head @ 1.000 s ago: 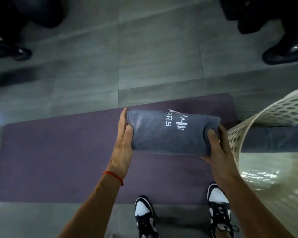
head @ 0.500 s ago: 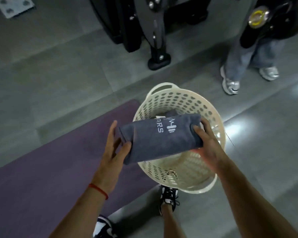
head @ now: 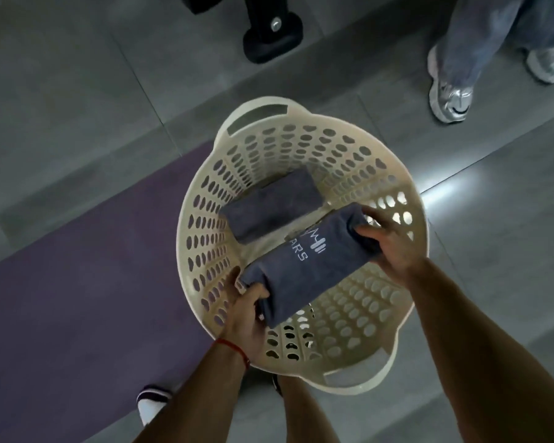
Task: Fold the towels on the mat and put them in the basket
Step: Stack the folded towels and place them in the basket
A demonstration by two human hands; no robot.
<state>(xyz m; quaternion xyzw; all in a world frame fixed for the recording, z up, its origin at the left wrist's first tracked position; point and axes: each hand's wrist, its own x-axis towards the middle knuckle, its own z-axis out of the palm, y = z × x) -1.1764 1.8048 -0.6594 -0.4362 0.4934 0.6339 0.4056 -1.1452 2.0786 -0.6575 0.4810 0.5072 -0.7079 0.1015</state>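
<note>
I hold a folded grey towel (head: 304, 263) with white lettering inside the cream perforated basket (head: 394, 174). My left hand (head: 247, 311) grips its near-left end, thumb on top. My right hand (head: 387, 241) grips its far-right end. A second folded grey towel (head: 269, 206) lies on the basket's floor just beyond the held one. The purple mat (head: 87, 282) stretches to the left of the basket, with no towel on the part in view.
Another person's legs and silver sneakers (head: 450, 94) stand on the grey tiled floor beyond the basket to the right. A black machine foot (head: 271, 36) sits at the top centre. My own shoe (head: 151, 401) shows on the mat's near edge.
I carried the folded towel from above the mat over to the basket and lowered it inside, beside the other towel. The view swung right and down onto the basket.
</note>
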